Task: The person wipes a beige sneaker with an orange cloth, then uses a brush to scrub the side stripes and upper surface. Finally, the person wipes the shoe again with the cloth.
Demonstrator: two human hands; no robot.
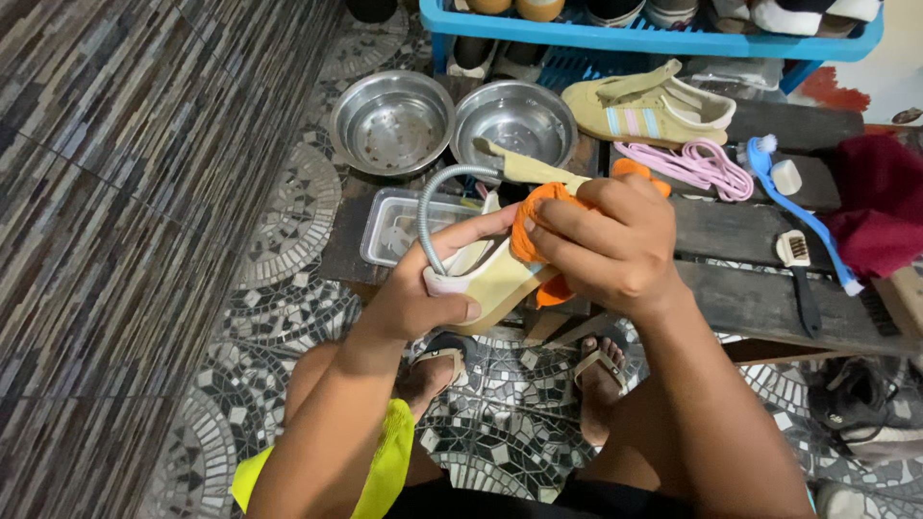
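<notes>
A: Knees and a yellow-green hem (389,471) are seen lowest in the view, above sandalled feet on mosaic floor (288,279).

B: Hands noted?

A: Both are raised over the edge of a dark bench (760,308). A beige shoe (490,279) is gripped by the left hand (423,288), thumb laid along the pale sole, fingers wrapped over the upper. An orange cloth (538,207) is clamped in the right hand (611,245) and pressed against the shoe. The two hands are close together, touching the same shoe.

B: Position of the shoe?

A: It is held in the air, in front of the bench, sole turned toward the left hand. A grey flexible hose (433,207) is seen curving just beside it; whether it is touched cannot be told.

B: Surroundings?

A: Two steel bowls (394,120) are set side by side at the far edge of the bench, with a clear tray (385,226) below them. A second shoe (649,106), beige with pastel stripes, is laid behind, pink laces (697,163) beside it. A blue brush (798,207) and a small dark brush (798,269) are placed to the right, near a dark red cloth (880,207). A blue rack (654,38) with footwear is seen at the top.
</notes>
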